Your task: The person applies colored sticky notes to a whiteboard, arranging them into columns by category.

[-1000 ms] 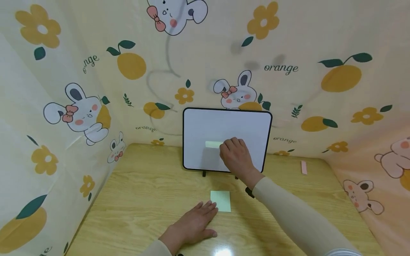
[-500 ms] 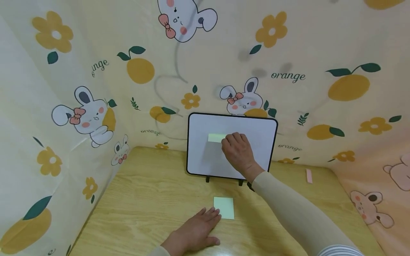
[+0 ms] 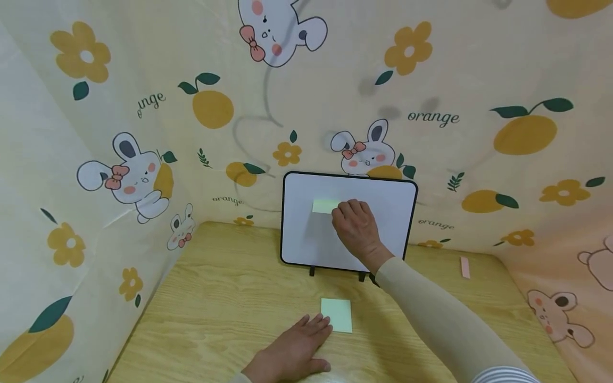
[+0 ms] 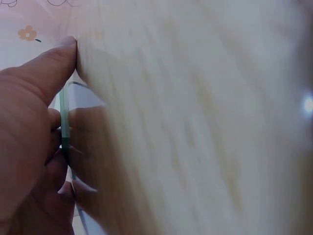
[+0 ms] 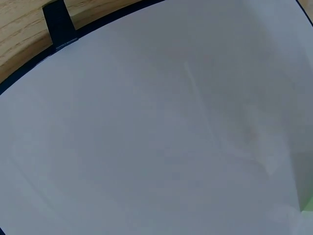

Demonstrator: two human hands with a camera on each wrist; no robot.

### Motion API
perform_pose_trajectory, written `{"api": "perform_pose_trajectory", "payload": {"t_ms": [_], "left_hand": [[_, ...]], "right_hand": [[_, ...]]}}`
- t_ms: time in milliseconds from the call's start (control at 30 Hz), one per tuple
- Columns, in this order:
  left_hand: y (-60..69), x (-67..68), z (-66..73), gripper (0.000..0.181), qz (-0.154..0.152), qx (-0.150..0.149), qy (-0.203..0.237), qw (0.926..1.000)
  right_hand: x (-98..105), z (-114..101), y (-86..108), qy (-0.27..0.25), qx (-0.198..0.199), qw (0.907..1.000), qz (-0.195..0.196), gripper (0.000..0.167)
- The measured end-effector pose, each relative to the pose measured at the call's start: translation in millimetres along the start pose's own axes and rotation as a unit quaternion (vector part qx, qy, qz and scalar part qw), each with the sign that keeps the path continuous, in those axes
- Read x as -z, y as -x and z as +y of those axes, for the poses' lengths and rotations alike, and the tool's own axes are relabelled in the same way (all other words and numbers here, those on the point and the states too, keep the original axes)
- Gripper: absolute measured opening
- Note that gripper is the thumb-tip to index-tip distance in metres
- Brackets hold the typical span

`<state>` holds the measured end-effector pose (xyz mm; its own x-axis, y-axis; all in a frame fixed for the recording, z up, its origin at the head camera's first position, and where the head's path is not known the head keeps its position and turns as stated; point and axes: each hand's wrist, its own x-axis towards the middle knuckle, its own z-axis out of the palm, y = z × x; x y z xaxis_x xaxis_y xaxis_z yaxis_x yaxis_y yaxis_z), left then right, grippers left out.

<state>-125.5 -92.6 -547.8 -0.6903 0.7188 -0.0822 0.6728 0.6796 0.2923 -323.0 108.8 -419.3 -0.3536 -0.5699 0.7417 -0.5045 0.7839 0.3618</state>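
A black-rimmed whiteboard stands tilted back on small black feet at the rear of the table. My right hand, fingers curled, pinches the right end of a pale green strip in front of the board's face. In the right wrist view a green corner shows at the edge; the hand is out of that view. My left hand lies flat, its fingertips on the left edge of a mint sticky-note pad. In the left wrist view that hand is beside the green pad edge.
A small pink strip lies at the right rear of the wooden table. Patterned cloth walls with rabbits and oranges enclose the back and both sides.
The green strip and my right hand have moved a little higher over the board. The head view has shifted slightly. My left hand stays at the pad.
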Motion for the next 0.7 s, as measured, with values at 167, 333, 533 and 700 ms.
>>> {"api": "perform_pose_trajectory", "payload": {"t_ms": [167,333,533,700], "left_hand": [[-0.7,0.9,0.3,0.077,0.001,0.000,0.002,1.0000],[-1.5,0.6,-0.1,0.077,-0.006,0.007,0.009,0.9999],[-2.2,-1.5,-2.3,0.078,-0.006,0.005,0.011,0.9999],[-1.8,-0.7,-2.6,0.078,0.007,-0.006,-0.005,0.9999]], "right_hand": [[-5.3,-0.1,3.1,-0.002,0.002,0.9999,-0.010,0.021],[-8.5,-0.6,7.6,-0.006,-0.002,0.9997,-0.021,0.019],[-13.9,-1.3,13.1,-0.005,-0.002,0.9997,-0.022,0.019],[-16.1,-2.4,15.2,-0.007,0.001,0.9995,-0.032,0.018]]}}
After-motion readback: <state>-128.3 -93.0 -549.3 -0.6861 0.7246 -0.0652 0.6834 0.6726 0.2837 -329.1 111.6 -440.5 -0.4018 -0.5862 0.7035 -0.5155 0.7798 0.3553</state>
